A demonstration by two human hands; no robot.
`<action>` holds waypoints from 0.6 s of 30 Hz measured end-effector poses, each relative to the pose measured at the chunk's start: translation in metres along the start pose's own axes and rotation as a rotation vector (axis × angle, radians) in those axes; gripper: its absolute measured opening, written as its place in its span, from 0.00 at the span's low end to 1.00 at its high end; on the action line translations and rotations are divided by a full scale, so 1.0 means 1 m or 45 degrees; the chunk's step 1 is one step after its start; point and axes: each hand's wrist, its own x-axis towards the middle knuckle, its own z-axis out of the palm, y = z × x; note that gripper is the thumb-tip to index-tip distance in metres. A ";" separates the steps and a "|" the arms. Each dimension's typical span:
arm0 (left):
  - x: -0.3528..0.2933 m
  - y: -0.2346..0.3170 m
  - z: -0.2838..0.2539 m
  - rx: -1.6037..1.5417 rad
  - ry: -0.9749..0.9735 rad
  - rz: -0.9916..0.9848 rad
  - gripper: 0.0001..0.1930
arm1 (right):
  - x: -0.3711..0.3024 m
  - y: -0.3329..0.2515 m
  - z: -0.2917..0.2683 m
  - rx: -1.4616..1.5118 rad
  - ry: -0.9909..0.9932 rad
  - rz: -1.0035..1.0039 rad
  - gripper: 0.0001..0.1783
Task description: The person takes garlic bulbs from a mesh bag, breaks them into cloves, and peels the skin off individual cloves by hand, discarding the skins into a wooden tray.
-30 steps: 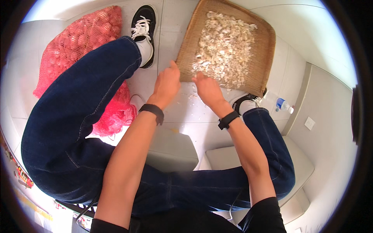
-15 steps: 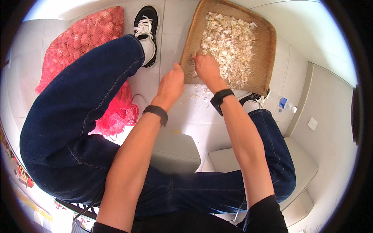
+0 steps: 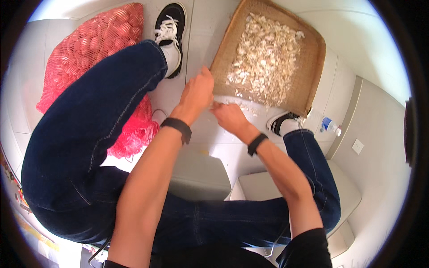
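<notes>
A square woven tray (image 3: 313,80) with a raised brown rim lies on the floor ahead, a pile of pale garlic cloves (image 3: 268,56) spread inside. Beside its near left corner, my left hand (image 3: 196,96) is closed, its upper fingertips close to the rim. My right hand (image 3: 231,117) is in front of the tray's near edge, fingers pinched together just by the lower side of my left hand. Whatever the fingers hold is hidden or too small to name. Whitish scraps (image 3: 248,107) lie on the floor below the tray edge.
To the left stands a red mesh sack (image 3: 89,44) full of round bulbs, partly behind my left leg (image 3: 94,111). A grey stool or block (image 3: 199,176) sits between my legs. A plastic bottle with a blue label (image 3: 330,126) lies near my right shoe (image 3: 280,121).
My right hand has drawn back from inside the tray to beside my left hand. The tray appears slightly further right and turned a little. My left hand stays near its corner.
</notes>
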 end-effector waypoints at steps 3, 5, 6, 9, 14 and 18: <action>-0.010 -0.006 -0.002 -0.020 0.039 0.012 0.18 | -0.028 0.007 -0.050 0.135 -0.159 0.539 0.12; -0.016 -0.004 -0.003 -0.055 0.032 0.003 0.17 | -0.043 0.009 -0.094 0.195 -0.028 0.475 0.13; -0.017 -0.002 -0.005 -0.059 0.041 -0.017 0.16 | -0.048 0.011 -0.112 0.310 0.052 0.444 0.12; -0.029 0.017 -0.015 -0.069 0.317 0.029 0.17 | -0.064 -0.006 -0.166 0.753 0.202 0.435 0.10; -0.031 0.079 -0.088 -0.587 0.429 0.305 0.10 | -0.102 -0.075 -0.260 1.131 0.496 0.208 0.08; -0.083 0.168 -0.190 -1.030 0.220 0.733 0.08 | -0.154 -0.131 -0.342 0.987 0.857 0.070 0.10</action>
